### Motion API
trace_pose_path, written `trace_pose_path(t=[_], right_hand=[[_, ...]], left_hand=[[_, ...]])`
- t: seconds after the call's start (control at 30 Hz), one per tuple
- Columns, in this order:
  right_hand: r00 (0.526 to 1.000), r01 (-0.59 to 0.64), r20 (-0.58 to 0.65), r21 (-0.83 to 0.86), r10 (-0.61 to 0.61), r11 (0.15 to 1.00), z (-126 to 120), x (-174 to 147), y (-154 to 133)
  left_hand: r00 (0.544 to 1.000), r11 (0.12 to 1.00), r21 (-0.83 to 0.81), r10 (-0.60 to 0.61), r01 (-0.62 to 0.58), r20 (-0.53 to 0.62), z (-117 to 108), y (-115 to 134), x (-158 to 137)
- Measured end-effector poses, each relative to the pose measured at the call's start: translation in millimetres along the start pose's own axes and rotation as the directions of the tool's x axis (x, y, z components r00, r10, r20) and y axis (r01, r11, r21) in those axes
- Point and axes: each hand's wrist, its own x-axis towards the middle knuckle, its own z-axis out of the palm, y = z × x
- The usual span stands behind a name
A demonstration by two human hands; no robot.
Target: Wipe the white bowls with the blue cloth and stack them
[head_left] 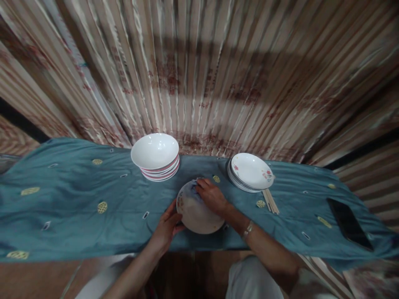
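Observation:
A white plate (pixel 199 218) with small printed decorations is tilted up in front of me near the table's front edge. My left hand (pixel 168 224) grips its left rim, with the thumb on the upper face and the fingers partly hidden beneath. My right hand (pixel 212 196) is closed on a bluish cloth (pixel 191 189) pressed against the plate's far upper part. Much of the cloth is covered by the fingers, and its outline is blurred. A bracelet (pixel 248 229) is on my right wrist.
White bowls (pixel 156 151) with red rims stand stacked at the back left. Flower-printed plates (pixel 252 170) form a pile at the back right, with chopsticks (pixel 270 201) beside it. A black phone (pixel 349 224) lies far right on the teal tablecloth (pixel 77 191). Pleated curtains (pixel 199 74) hang behind.

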Motion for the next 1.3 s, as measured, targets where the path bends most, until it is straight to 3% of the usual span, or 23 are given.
trace_pose_path(t=[0.23, 0.4, 0.63, 0.83, 1.1, 1.3], right_hand=[[0.993, -0.086, 0.065, -0.121, 0.095, 0.989, -3, -52, 11], [0.989, -0.137, 0.048, -0.096, 0.142, 0.986, -3, -77, -4], [0.992, -0.069, 0.102, -0.076, 0.076, 0.995, -11, -91, -38], [0.973, -0.202, 0.128, 0.065, 0.192, 0.977, -17, -85, -62], [0.982, -0.185, 0.083, 0.191, 0.172, 0.964, -12, -60, -73], [0.992, -0.124, 0.039, 0.148, 0.12, 0.981, -2, -44, -71]], left_hand=[[0.999, 1.0, -0.023, -0.015, 0.016, 0.035, 5, 4, 1], [0.996, 0.999, 0.003, -0.034, 0.034, 0.081, 11, 15, -5], [0.993, 1.0, 0.0, 0.006, -0.006, 0.121, 11, 16, -6], [0.994, 1.0, -0.015, 0.028, -0.026, 0.107, 10, 13, -4], [0.989, 0.998, -0.021, 0.056, -0.053, 0.14, 8, 10, -1], [0.993, 0.997, -0.07, 0.036, -0.029, 0.113, 8, 8, 1]])
